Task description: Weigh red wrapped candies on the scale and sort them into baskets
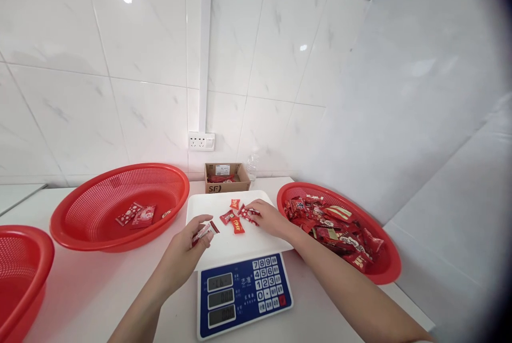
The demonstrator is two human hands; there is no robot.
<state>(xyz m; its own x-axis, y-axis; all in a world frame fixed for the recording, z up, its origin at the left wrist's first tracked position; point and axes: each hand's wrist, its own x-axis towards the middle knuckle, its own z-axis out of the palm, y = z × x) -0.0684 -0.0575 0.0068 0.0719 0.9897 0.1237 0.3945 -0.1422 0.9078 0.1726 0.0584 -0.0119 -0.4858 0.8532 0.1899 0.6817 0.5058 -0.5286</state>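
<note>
My left hand (pixel 195 241) is closed on a small red and white candy packet (pixel 205 232), held over the left part of the white weighing tray (pixel 256 247). On the tray's far right side, my right hand (pixel 267 217) pinches a red candy packet with white dots (pixel 248 215). Several small red packets lie beside those fingers, among them a red-orange one (pixel 237 225) with yellow print. Below the tray is the scale's blue panel (pixel 245 298), with three displays and a keypad.
A red basket (pixel 116 172) at left holds a few packets; another red basket (pixel 394 257) at right is heaped with them. Part of a third basket (pixel 24 279) shows at far left. Behind the scale stand a cardboard box (pixel 228 188) and a clear plastic bottle (pixel 252 166), near the wall.
</note>
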